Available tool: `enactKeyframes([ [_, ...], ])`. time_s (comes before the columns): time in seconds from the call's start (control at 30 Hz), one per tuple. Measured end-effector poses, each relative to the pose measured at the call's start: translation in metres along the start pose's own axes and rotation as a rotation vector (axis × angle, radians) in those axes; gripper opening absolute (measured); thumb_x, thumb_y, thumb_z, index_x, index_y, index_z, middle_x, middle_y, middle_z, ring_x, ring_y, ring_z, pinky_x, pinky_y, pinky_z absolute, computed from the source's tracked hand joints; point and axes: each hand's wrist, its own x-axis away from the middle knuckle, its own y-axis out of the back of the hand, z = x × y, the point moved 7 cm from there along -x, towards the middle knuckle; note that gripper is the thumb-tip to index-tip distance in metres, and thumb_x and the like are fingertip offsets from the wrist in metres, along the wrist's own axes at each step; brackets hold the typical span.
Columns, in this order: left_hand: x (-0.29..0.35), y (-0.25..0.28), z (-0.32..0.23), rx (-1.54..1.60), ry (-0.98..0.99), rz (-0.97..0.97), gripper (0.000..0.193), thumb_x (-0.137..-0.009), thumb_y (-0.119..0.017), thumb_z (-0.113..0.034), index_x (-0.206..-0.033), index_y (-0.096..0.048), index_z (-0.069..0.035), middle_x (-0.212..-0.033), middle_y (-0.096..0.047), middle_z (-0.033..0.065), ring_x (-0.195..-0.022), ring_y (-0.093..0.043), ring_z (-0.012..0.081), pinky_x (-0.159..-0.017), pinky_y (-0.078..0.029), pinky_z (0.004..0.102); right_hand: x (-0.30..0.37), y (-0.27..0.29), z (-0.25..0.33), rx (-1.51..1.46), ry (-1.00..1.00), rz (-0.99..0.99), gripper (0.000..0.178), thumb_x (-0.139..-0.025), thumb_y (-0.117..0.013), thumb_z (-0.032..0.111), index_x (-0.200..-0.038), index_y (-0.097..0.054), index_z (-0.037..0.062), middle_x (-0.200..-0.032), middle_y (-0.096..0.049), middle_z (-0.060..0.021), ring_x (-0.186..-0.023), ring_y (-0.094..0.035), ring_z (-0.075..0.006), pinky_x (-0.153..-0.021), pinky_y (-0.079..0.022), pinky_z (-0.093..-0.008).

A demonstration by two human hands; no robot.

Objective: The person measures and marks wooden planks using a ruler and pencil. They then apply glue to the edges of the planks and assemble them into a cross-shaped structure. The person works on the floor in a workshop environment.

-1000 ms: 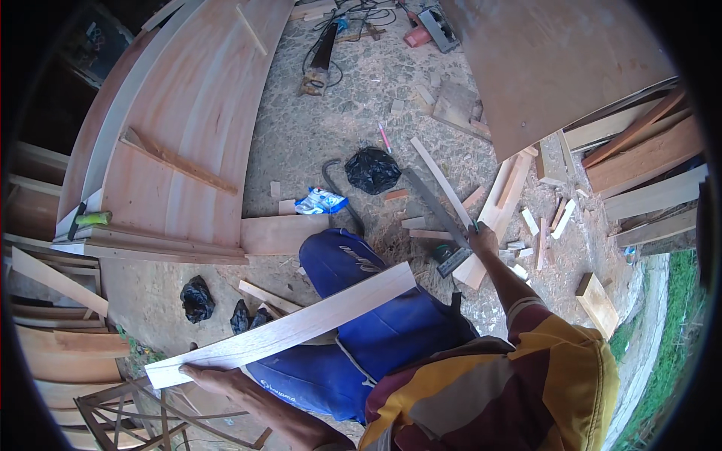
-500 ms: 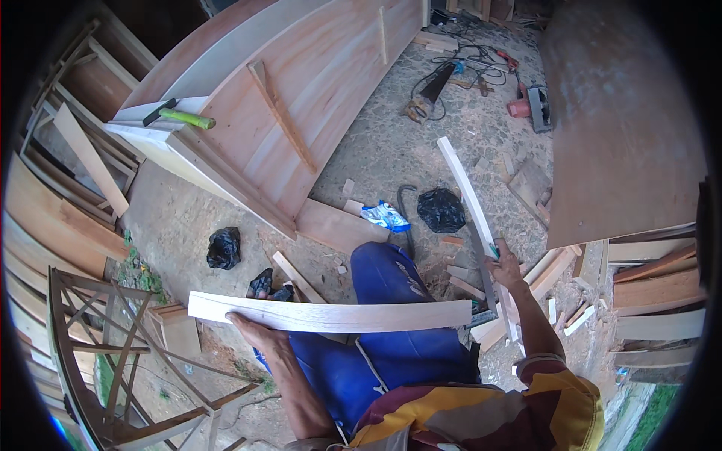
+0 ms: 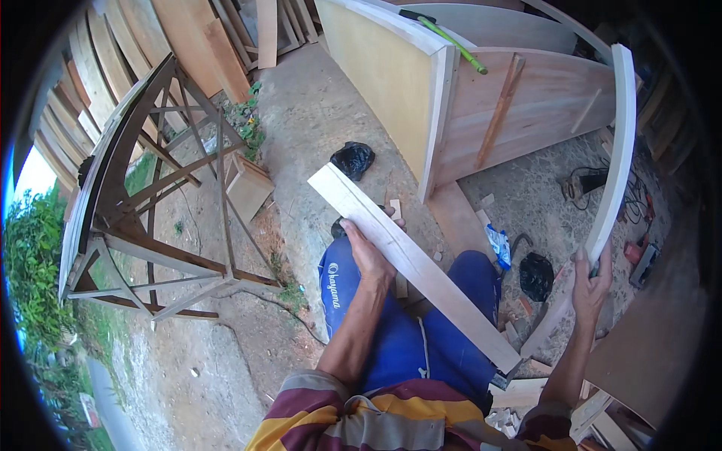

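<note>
My left hand [image 3: 370, 252] is closed around a flat, pale wooden board [image 3: 425, 263] with a lengthwise line or groove near its far end. The board slants above my blue-trousered knees, its far end up to the left and its near end down to the right. My right hand [image 3: 591, 289] grips a long, narrow pale wooden strip [image 3: 615, 165] that rises well beyond the hand. Below the hand the strip's lower part runs down close to the board's near end; whether they touch I cannot tell. Something small and greenish shows at the right fingers, mostly hidden.
A large plywood structure [image 3: 380, 90] stands ahead, with a green-handled hammer [image 3: 457, 46] on top. A wooden trestle-like frame [image 3: 162, 199] is at the left. Black plastic bags [image 3: 353, 159], a blue-and-white packet [image 3: 498, 246], a handsaw [image 3: 588, 183] and a red power tool [image 3: 641, 255] lie on the floor.
The view has swung to the left. The board has tilted from level to a slant, its left end now farther out. Both hands keep their hold; the strip's upper end has swung right.
</note>
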Motion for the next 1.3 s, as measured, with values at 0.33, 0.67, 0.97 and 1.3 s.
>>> enactKeyframes([
  [0.33, 0.003, 0.009, -0.008, 0.051, -0.092, 0.038, 0.069, -0.102, -0.024, -0.066, -0.124, -0.055, -0.007, -0.108, -0.066, 0.0137, -0.089, -0.066, 0.0282, -0.075, -0.057, 0.0436, -0.052, -0.058, 0.011, -0.745, -0.417, -0.190, 0.080, -0.096, -0.066, 0.014, -0.160, -0.020, 0.0280, -0.086, -0.051, 0.0041, -0.057, -0.038, -0.0025, -0.040, -0.027, -0.0185],
  [0.67, 0.021, -0.011, -0.006, 0.023, -0.103, 0.190, 0.051, -0.101, -0.051, -0.049, -0.132, -0.049, -0.008, -0.117, -0.064, 0.0122, -0.101, -0.065, 0.0262, -0.087, -0.055, 0.0425, 0.000, -0.131, -0.045, -0.861, -0.728, -0.341, 0.067, -0.091, -0.076, 0.024, -0.147, -0.039, 0.0226, -0.077, -0.049, 0.0038, -0.049, -0.035, -0.0032, -0.038, -0.026, -0.0192],
  [0.97, 0.031, -0.022, 0.020, -0.014, -0.125, 0.207, 0.066, -0.091, -0.074, -0.038, -0.137, -0.037, -0.010, -0.121, -0.059, 0.0120, -0.097, -0.067, 0.0246, -0.082, -0.059, 0.0403, 0.063, -0.177, -0.011, -0.932, -0.874, -0.191, 0.040, -0.095, -0.072, 0.025, -0.125, -0.048, 0.0162, -0.089, -0.059, -0.0005, -0.064, -0.059, -0.0074, -0.046, -0.039, -0.0180],
  [1.3, 0.019, -0.002, 0.011, -0.166, -0.049, 0.092, 0.042, -0.097, -0.065, -0.028, -0.124, -0.049, -0.002, -0.113, -0.060, 0.0159, -0.088, -0.066, 0.0286, -0.079, -0.061, 0.0441, 0.170, -0.219, 0.033, -1.070, -0.872, 0.207, 0.045, -0.102, -0.060, 0.021, -0.141, -0.041, 0.0124, -0.086, -0.060, -0.0054, -0.053, -0.062, -0.0076, -0.032, -0.038, -0.0187],
])
